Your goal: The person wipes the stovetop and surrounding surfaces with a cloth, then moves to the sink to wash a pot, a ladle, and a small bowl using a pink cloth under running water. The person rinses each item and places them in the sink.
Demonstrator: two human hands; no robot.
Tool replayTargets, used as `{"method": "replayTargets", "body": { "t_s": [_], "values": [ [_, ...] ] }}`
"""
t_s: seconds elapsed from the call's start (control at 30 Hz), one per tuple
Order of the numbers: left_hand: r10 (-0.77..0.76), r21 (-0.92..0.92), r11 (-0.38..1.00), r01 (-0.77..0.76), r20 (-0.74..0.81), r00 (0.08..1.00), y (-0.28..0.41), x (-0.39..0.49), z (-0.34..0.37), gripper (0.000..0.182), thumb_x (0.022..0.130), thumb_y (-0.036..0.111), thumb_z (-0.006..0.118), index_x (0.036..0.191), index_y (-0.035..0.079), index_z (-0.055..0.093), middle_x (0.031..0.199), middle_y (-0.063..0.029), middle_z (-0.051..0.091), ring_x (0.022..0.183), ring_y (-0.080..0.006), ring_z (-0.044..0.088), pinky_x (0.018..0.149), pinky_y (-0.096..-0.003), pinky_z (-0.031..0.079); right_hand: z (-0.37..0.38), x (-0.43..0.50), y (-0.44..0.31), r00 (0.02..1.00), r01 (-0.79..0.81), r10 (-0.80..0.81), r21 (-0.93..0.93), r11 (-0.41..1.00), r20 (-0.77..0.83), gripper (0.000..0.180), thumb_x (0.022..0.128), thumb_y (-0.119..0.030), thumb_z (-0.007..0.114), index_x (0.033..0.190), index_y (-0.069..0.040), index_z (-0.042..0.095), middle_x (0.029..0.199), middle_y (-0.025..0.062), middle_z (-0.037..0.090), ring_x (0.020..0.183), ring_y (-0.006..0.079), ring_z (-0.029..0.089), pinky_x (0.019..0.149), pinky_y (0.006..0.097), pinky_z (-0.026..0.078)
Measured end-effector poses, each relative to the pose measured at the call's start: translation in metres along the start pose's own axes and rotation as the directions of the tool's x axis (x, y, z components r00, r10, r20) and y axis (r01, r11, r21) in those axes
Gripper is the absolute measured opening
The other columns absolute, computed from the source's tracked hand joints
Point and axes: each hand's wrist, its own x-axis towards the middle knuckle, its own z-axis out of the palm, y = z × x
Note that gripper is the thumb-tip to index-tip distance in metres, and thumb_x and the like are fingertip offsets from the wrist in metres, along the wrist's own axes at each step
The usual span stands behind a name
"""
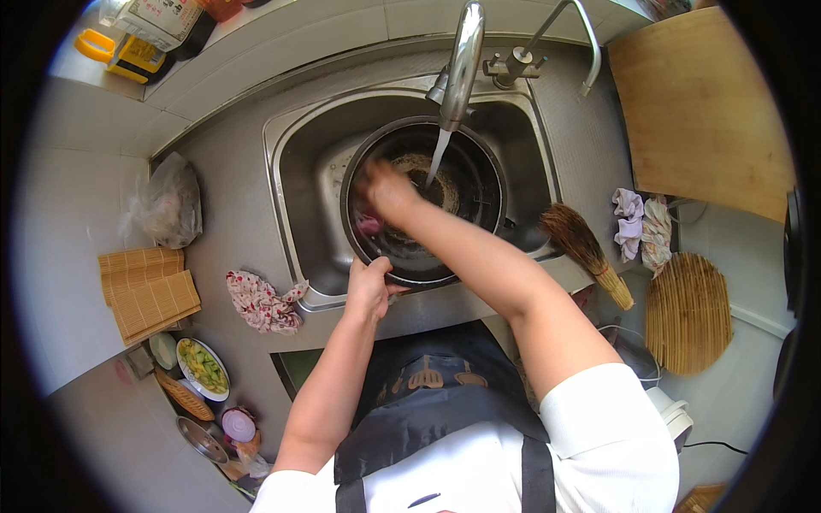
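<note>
A round black wok (pixel 478 247) rests in the stainless steel sink (pixel 314 211), with brownish residue and water inside it. My left hand (pixel 369 288) grips the wok's rim at the near left side, thumb on top. Inside the wok, toward its left wall, is my right hand (pixel 390 192), blurred by motion. A small pink thing (pixel 369 224), perhaps a cloth, shows just below that hand; whether the fingers hold anything is unclear. Water streams into the wok from the curved chrome faucet (pixel 465 70).
A bristle whisk brush (pixel 577 240) lies across the sink's right edge. On the left counter are a patterned cloth (pixel 266 301), a plastic bag (pixel 170 202), bamboo mats (pixel 154 295) and a plate of sliced vegetables (pixel 204 370). A wooden board (pixel 699 115) stands at the right.
</note>
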Motion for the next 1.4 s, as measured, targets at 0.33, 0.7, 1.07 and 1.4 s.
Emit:
{"method": "replayTargets", "body": {
  "t_s": [0.33,0.7,1.07,1.4],
  "values": [
    [0.053,-0.004,0.999,-0.053,-0.048,0.997,0.018,0.019,-0.014,0.041,0.075,-0.004,0.045,0.116,0.000,0.043,0.095,-0.0172,0.060,0.071,-0.0324,0.067,0.058,-0.0446,0.061,-0.019,-0.020,-0.027,0.873,-0.411,0.085,0.629,0.659,0.481,0.057,0.079,-0.018,0.059,0.133,-0.006,0.044,0.130,0.0234,0.048,0.122,0.0347,0.047,0.098,0.0389,0.040],
    [-0.071,0.016,0.997,0.069,0.086,0.994,0.032,0.017,-0.008,0.032,0.081,-0.002,0.044,0.113,-0.005,0.048,0.095,-0.0149,0.060,0.076,-0.0272,0.065,0.062,-0.0418,0.061,-0.051,0.058,-0.023,0.717,0.137,0.688,0.990,0.012,-0.108,0.042,0.081,-0.028,0.069,0.107,-0.005,0.045,0.084,0.0119,0.060,0.069,0.0197,0.061,0.062,0.0327,0.051],
    [-0.011,0.117,0.993,0.003,0.069,0.998,0.040,0.037,-0.042,0.038,0.077,-0.005,0.049,0.114,0.004,0.044,0.090,-0.0112,0.060,0.071,-0.0235,0.065,0.056,-0.0435,0.061,-0.039,-0.040,0.007,0.748,-0.032,-0.155,0.268,0.963,0.645,0.041,0.091,-0.042,0.046,0.102,-0.009,0.068,0.108,0.0173,0.064,0.104,0.0340,0.060,0.087,0.0431,0.047],
    [-0.104,0.097,0.990,0.101,0.032,0.994,0.050,0.030,-0.059,0.044,0.077,-0.005,0.045,0.121,0.005,0.043,0.095,-0.0142,0.060,0.071,-0.0302,0.067,0.051,-0.0421,0.061,-0.071,-0.006,0.041,0.983,0.152,-0.185,-0.552,0.820,-0.004,0.016,0.074,-0.022,0.058,0.081,-0.018,0.072,0.099,0.0012,0.057,0.106,0.0198,0.045,0.087,0.0424,0.033]
  ]
}}
